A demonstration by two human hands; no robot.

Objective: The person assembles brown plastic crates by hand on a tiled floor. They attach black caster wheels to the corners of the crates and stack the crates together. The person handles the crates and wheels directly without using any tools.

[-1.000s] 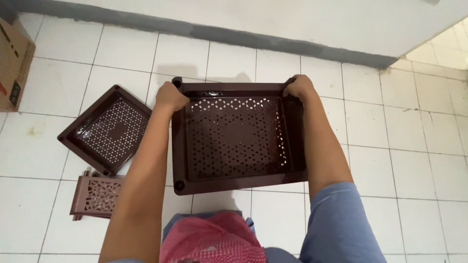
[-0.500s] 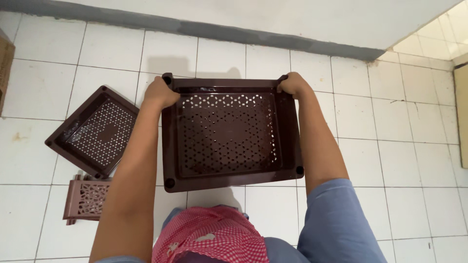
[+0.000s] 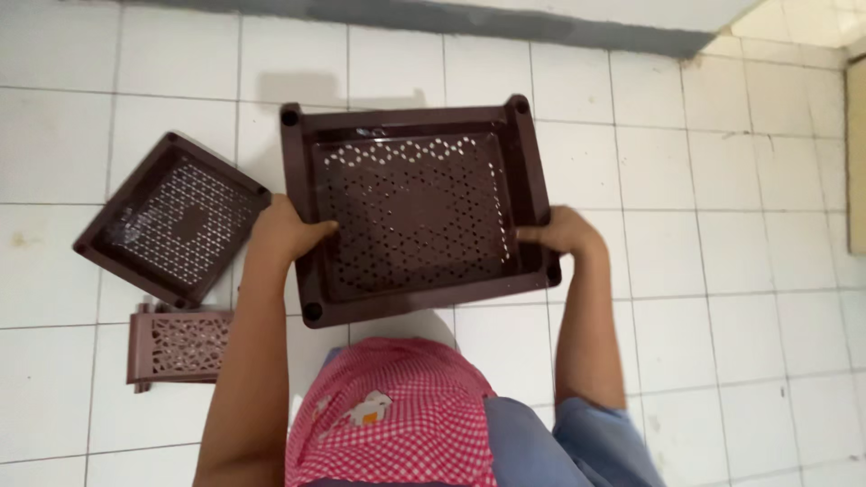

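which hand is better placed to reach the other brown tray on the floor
Left, probably. The left hand grips the held tray's left edge, right beside the second tray lying on the tiles. The right hand is on the far side.

- Both arms bare from elbow down; no sleeves, watch, bands or rings visible.
- Left hand (image 3: 287, 236) & right hand (image 3: 564, 231): bare, no gloves.
- Near edge, centre: red-and-white small-check fabric (image 3: 397, 419), gingham type, w/ a little printed patch in white, yellow & grey on its left part; patch too small to make out.
- Can't tell if the check cloth is a shirt, apron or wrap.
- Near right: light blue garment (image 3: 577, 446), plain, soft folds, looks like denim-ish cloth over the leg; hem ends just under the right forearm.
- No footwear in view.
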